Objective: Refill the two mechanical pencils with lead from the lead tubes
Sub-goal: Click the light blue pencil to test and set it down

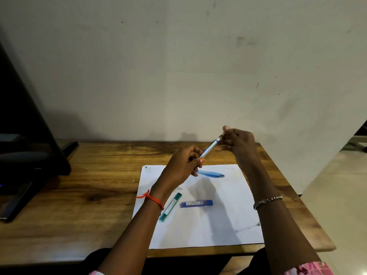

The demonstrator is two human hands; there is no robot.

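Observation:
My left hand (184, 165) grips the lower part of a light blue mechanical pencil (209, 148), held tilted above the table with its top end up and to the right. My right hand (237, 144) pinches that top end with fingertips closed on it. A second light blue pencil (211, 173) lies flat on the white sheet (208, 225), just below my left hand. A green lead tube (170, 207) lies slanted beside my left wrist. A dark blue lead tube (196, 203) lies flat to its right.
The sheet rests on a wooden table (79, 187) against a pale wall. A black monitor stand (29, 159) occupies the left side. The table's right edge drops to a tiled floor (341, 195).

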